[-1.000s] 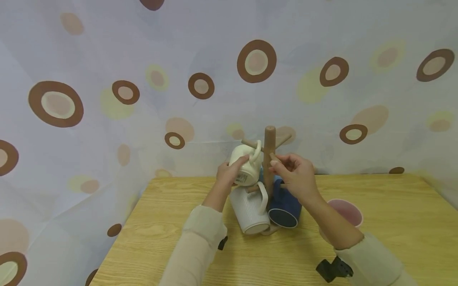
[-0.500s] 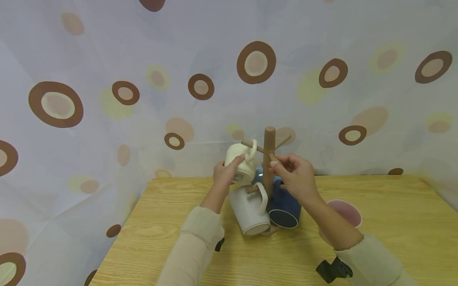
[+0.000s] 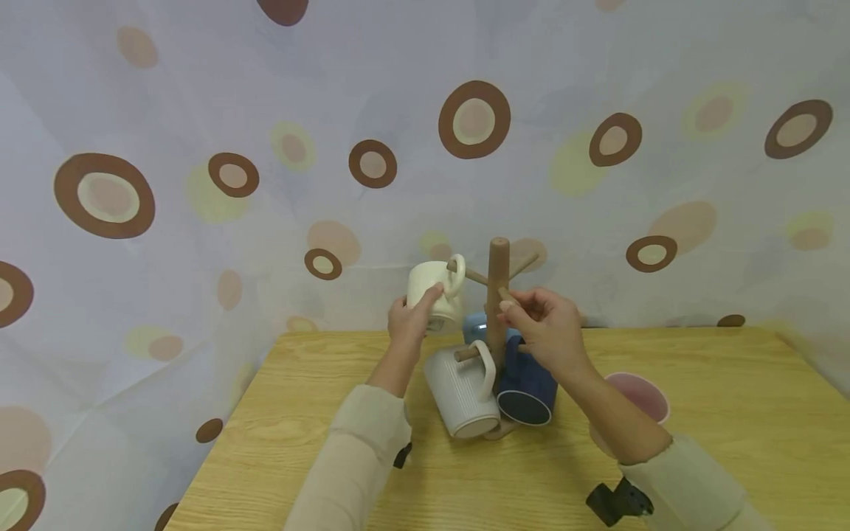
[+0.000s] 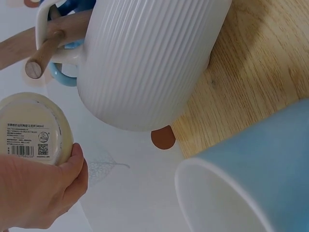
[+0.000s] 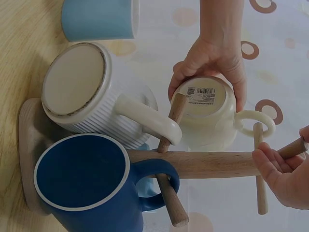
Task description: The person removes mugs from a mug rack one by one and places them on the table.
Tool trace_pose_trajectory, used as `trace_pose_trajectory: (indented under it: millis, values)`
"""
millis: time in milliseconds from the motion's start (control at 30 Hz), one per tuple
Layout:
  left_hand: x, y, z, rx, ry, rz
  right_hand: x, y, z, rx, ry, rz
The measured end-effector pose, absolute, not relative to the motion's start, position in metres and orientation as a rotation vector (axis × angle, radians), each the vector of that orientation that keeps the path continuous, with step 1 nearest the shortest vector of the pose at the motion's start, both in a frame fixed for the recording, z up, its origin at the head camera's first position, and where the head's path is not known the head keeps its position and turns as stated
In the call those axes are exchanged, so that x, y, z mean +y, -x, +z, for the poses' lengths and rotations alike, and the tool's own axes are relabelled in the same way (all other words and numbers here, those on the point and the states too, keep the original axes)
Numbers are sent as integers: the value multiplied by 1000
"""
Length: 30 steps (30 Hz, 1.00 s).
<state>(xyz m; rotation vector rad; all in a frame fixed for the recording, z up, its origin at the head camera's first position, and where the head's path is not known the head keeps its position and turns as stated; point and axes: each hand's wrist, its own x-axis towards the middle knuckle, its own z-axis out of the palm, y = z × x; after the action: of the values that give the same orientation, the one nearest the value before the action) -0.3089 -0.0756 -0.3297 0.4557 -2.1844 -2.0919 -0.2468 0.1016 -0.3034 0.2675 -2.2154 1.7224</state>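
My left hand [image 3: 410, 317] grips a cream mug [image 3: 426, 284] by its body, at the upper left of a wooden mug tree [image 3: 498, 273]. The mug's handle loops round the outer end of an upper peg [image 5: 261, 193]; its labelled base [image 4: 29, 128] shows in the left wrist view. My right hand [image 3: 547, 324] pinches another upper peg [image 5: 293, 149] that points toward me. Lower down hang a ribbed white mug [image 3: 462, 391] and a dark blue mug [image 3: 527, 387], both tilted with their handles on pegs. Behind the post, a light blue mug [image 3: 475, 327] is mostly hidden.
A pink-lined cup [image 3: 640, 397] stands on the wooden table [image 3: 285, 435], partly behind my right forearm. Another light blue cup [image 5: 99, 19] stands beside the white mug, hidden in the head view. A spotted cloth [image 3: 412, 74] hangs behind the table.
My left hand has moved left and slightly up with the cream mug, and its handle has slid outward along the peg to the tip. The right hand keeps its pinch in place.
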Motion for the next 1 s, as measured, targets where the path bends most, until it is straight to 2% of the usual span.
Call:
trace_pose_trajectory:
  millis: [1000]
  values:
    - [-105,298,-348,-2015,-324,-2118,99,246,-304,-2162,-259,1773]
